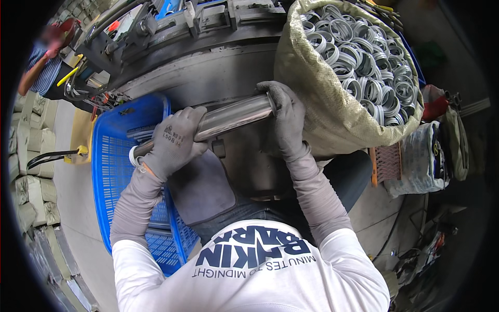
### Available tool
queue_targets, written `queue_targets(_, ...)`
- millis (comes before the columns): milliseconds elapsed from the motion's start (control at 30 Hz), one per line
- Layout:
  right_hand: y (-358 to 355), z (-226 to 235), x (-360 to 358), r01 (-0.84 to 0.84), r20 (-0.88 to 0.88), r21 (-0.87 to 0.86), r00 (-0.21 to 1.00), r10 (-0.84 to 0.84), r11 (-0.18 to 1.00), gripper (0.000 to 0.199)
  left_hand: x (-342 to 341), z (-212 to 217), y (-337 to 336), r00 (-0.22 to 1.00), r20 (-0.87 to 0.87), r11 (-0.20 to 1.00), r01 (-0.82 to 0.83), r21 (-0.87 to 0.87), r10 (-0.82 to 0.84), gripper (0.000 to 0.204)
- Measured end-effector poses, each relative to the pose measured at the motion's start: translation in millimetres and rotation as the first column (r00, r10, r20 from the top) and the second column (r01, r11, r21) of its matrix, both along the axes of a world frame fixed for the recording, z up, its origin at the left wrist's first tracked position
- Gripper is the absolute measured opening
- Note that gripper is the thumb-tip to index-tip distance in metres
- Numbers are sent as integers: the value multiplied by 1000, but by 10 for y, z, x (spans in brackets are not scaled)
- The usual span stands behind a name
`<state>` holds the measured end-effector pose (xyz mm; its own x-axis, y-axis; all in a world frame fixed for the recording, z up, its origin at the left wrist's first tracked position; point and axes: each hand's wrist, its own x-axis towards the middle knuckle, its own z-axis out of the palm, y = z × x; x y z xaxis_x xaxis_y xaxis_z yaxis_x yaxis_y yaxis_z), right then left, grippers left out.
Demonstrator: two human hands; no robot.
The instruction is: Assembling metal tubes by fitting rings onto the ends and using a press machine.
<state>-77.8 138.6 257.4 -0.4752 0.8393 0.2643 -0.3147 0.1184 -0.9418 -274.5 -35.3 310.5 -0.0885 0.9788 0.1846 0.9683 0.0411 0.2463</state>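
Note:
Both my hands wear grey gloves. Between them a shiny metal tube (235, 118) lies aslant, its right end higher in the picture. My left hand (179, 139) is closed around its left part. A pale ring (133, 156) shows at the left end, beside my left wrist; how it sits there is partly hidden. My right hand (289, 115) grips the right end, fingers bent over the rim. The tube is held above my lap, near a dark pad (202, 187) on my left thigh.
At my left stands a blue plastic crate (106, 171) with metal pieces inside. A woven sack (296, 78) full of metal rings (358, 57) rises at the right. Metal machinery (208, 21) runs along the far side. Another person (44, 67) is at the far left, near stacked wrapped bundles (31, 197).

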Motion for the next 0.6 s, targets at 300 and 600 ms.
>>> queue_targets(300,19,-168,-118,68,-25,-54,997,-69,996,35,-25,-135,103,1000,9,1000,9,-6,-9,54)
queue_targets(600,-20,-43,-119,69,123,117,989,-84,991,39,-218,-63,146,999,32,999,20,-41,-19,61)
